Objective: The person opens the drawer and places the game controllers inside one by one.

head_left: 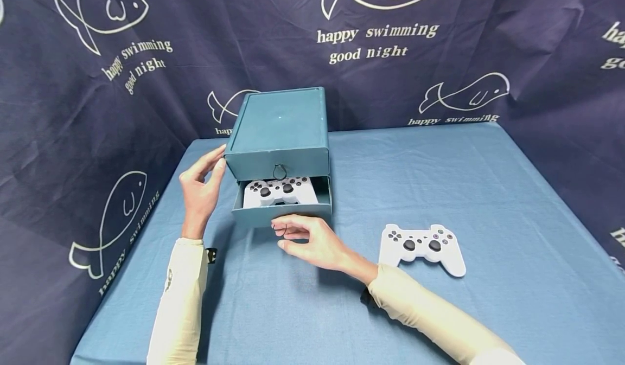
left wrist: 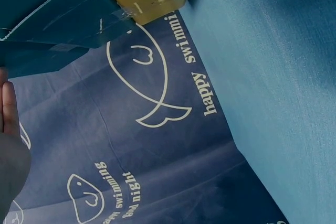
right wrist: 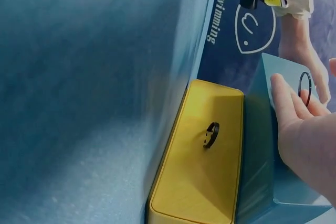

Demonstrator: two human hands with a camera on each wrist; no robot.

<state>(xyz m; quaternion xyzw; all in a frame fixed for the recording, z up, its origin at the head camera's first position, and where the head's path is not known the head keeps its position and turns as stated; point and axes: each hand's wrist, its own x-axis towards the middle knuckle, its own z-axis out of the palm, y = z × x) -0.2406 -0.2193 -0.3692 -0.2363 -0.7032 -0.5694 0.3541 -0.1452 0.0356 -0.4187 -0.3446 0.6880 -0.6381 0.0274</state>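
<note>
A teal drawer unit (head_left: 280, 121) stands at the back of the table, its lower teal drawer (head_left: 266, 216) pulled partway out. Inside that drawer lies a white game controller (head_left: 278, 192) with black thumbsticks. My right hand (head_left: 312, 240) is at the drawer's front, fingertips curled at its black ring pull (right wrist: 305, 86). With fingers extended, my left hand (head_left: 202, 186) steadies the unit's left side; only part of that hand (left wrist: 11, 156) shows in the left wrist view. Another white game controller (head_left: 422, 248) lies on the table, right of my right hand.
Below the teal drawer, a yellow drawer (right wrist: 197, 156) with its own black ring shows in the right wrist view; the head view hides it. The top drawer carries a ring pull (head_left: 280, 172). Dark blue fish-print cloth (head_left: 381, 94) hangs behind the blue-covered table (head_left: 488, 202).
</note>
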